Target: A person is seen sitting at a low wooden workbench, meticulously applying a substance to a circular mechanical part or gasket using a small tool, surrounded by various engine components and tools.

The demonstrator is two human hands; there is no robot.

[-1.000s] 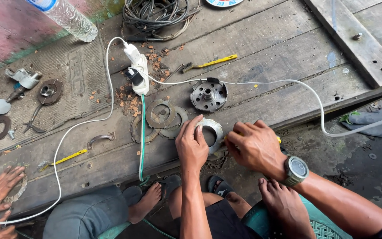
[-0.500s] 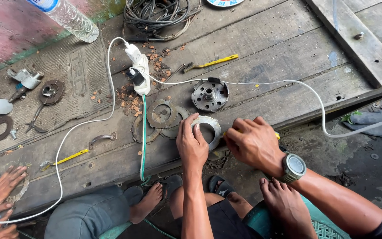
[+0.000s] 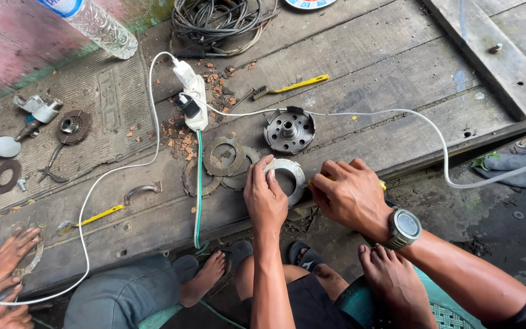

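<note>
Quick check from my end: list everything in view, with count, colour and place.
metal ring: one, silver, platform edge, under both hands
slotted hub: one, grey, above the ring
flat discs: several, rusty, left of the ring
power strip: one, white, upper centre
brushes: two, yellow, one upper centre, one lower left
bottle: one, clear, top left
cable coil: one, black, top
another person's hands: two, bottom left
left hand: on the ring
right hand: holding something yellow at the ring

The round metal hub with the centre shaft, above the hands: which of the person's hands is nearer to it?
Left. The left hand sits on the metal ring, just below the hub. The right hand is lower and further right, at the ring's right edge.
</note>
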